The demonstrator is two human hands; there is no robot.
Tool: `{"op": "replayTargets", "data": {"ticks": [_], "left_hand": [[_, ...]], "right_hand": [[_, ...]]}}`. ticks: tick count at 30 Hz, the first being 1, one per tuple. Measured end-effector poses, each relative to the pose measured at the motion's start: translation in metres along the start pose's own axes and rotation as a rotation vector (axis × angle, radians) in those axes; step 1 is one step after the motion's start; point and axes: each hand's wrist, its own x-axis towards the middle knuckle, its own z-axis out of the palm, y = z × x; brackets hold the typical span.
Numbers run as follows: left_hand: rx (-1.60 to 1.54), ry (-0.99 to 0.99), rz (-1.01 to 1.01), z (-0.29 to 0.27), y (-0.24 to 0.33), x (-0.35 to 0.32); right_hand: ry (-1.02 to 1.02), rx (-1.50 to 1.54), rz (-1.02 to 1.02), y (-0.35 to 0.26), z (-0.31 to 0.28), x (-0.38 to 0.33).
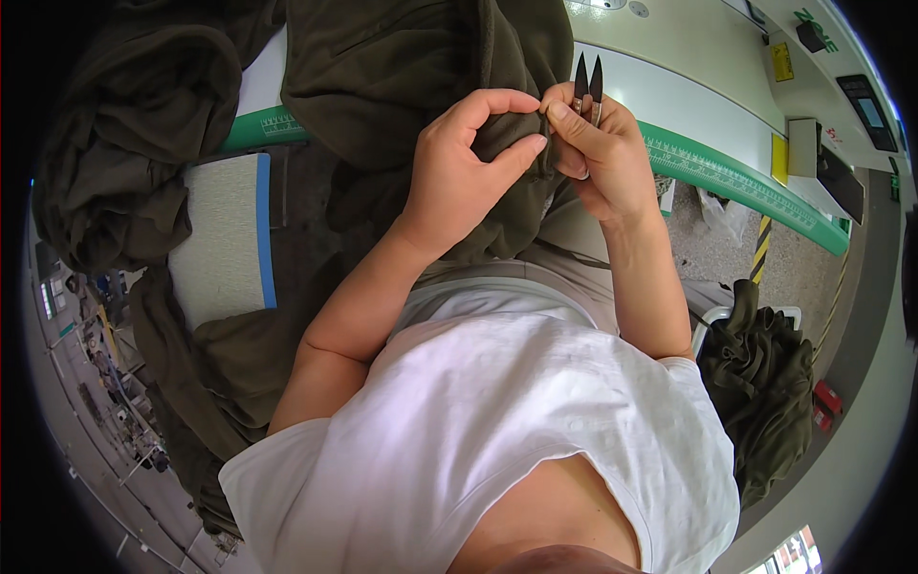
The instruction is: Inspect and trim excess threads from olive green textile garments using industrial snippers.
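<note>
A heavy olive-brown cloth garment point(382, 86) hangs over the table's edge and down toward my lap. My left hand point(464, 163) grips its edge, with the index finger and thumb bent round a fold. Close beside it, my right hand point(607, 153) holds a pair of thread snips point(588, 88) in its palm, dark pointed blades upward and slightly apart. The right thumb and index finger also pinch at the cloth's edge, meeting my left index fingertip. What lies between those fingertips is too small to make out.
More olive-brown cloth point(134, 124) is heaped at the left, around a pale board with a blue edge point(229, 239). The white table has a green ruler-marked edge point(736, 177). A machine head point(822, 163) stands at the right, above a bin of crumpled dark cloth point(760, 383).
</note>
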Motion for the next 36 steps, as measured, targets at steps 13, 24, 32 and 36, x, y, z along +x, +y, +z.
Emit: {"op": "replayTargets", "data": {"ticks": [13, 24, 32, 36], "left_hand": [[0.173, 0.041, 0.062, 0.006, -0.003, 0.003], [0.162, 0.033, 0.081, 0.004, -0.007, 0.001], [0.153, 0.01, 0.081, 0.003, -0.007, 0.001], [0.155, 0.011, 0.092, 0.003, -0.007, 0.001]], "right_hand": [[0.226, -0.707, -0.538, -0.005, -0.001, -0.037], [0.284, -1.273, -0.553, -0.003, 0.007, -0.042], [0.32, -1.282, -0.484, -0.003, 0.009, -0.042], [0.321, -1.272, -0.475, -0.002, 0.009, -0.041]]}}
